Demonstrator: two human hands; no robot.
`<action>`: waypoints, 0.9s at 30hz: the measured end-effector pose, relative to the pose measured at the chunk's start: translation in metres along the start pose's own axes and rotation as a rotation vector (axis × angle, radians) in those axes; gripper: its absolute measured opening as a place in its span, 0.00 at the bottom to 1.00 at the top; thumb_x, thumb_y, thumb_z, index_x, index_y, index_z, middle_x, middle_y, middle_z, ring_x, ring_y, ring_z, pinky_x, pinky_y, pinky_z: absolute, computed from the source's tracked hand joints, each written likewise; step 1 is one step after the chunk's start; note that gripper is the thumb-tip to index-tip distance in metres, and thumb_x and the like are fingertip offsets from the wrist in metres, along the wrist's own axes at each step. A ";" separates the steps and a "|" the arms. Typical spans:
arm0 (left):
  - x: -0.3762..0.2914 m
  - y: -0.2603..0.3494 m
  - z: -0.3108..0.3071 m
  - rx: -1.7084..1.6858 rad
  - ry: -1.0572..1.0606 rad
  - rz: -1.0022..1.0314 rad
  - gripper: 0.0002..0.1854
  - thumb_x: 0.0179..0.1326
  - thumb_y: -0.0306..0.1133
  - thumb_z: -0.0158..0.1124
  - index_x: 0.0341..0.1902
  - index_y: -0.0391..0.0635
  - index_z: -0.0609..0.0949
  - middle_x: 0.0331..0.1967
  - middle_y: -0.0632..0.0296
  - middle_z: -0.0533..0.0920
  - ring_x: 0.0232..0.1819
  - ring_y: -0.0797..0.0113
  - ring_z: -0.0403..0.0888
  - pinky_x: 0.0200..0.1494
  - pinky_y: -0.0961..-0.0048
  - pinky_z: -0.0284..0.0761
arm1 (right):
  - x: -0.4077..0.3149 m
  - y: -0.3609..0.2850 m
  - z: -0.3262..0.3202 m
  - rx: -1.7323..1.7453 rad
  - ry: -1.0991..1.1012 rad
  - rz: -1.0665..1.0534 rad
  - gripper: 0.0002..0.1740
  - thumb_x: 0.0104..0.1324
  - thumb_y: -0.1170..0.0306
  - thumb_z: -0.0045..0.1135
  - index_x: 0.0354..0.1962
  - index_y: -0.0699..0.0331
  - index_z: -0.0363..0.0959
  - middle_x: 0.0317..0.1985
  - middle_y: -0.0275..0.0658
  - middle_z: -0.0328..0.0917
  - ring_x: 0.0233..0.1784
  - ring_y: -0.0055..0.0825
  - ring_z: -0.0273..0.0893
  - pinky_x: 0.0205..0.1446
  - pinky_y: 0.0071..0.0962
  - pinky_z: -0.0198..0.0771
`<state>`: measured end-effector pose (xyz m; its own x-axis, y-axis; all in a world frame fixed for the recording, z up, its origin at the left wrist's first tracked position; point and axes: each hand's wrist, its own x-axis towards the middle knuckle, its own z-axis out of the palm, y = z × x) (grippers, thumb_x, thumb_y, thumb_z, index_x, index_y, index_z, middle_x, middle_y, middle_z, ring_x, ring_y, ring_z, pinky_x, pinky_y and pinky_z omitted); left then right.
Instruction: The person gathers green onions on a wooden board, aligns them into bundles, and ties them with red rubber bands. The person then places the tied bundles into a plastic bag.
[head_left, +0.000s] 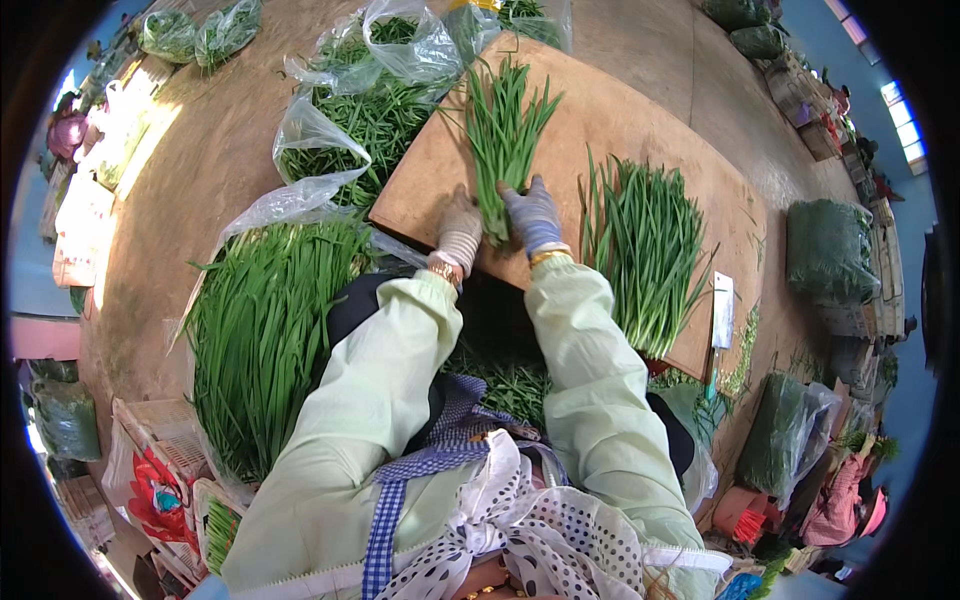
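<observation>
A loose bunch of green leafy stems, apparently garlic chives (504, 120), lies on a wooden board (592, 105), leaf tips pointing away from me. My right hand (535, 221), in a grey-blue glove, is at the bunch's right side near the cut ends. Its thumb touches the stems, and its fingers are spread apart from the thumb. My left hand (459, 229), in a pale knit glove, is close against the left side; its grip is hard to make out. A larger pile of chives (645, 247) rests on the board to the right.
A cleaver (721, 311) with a green handle lies along the board's right edge. Left of me is a big heap of long chives (262, 345) in plastic. Open plastic bags (360, 135) of cut greens adjoin the board's left edge. A plastic crate (161, 420) is at lower left.
</observation>
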<state>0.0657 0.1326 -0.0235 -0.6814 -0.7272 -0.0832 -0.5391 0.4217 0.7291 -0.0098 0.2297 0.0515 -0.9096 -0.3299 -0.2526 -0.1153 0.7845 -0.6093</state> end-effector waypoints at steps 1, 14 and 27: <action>-0.002 -0.004 0.006 -0.010 -0.066 0.051 0.19 0.59 0.32 0.51 0.54 0.37 0.71 0.47 0.41 0.76 0.48 0.45 0.75 0.47 0.56 0.74 | 0.004 -0.010 0.011 -0.080 0.060 -0.012 0.49 0.53 0.48 0.59 0.64 0.67 0.50 0.55 0.54 0.68 0.58 0.46 0.68 0.57 0.37 0.66; -0.123 -0.008 -0.022 -1.360 -0.473 -0.636 0.26 0.59 0.49 0.58 0.53 0.42 0.72 0.52 0.53 0.74 0.51 0.57 0.72 0.52 0.59 0.68 | -0.065 0.032 -0.001 -0.115 -0.096 -0.079 0.46 0.46 0.67 0.65 0.61 0.67 0.54 0.41 0.57 0.76 0.49 0.49 0.75 0.48 0.38 0.72; -0.125 0.080 -0.075 -1.574 -0.550 0.259 0.34 0.53 0.24 0.67 0.62 0.38 0.63 0.39 0.56 0.79 0.40 0.64 0.79 0.44 0.68 0.79 | -0.139 0.053 -0.031 0.064 0.511 -0.661 0.45 0.46 0.65 0.68 0.60 0.66 0.55 0.26 0.43 0.76 0.31 0.43 0.76 0.34 0.41 0.69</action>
<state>0.1445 0.2165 0.0965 -0.9290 -0.3256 0.1760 0.3576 -0.6669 0.6537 0.0981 0.3339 0.0777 -0.7333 -0.4206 0.5342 -0.6796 0.4764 -0.5578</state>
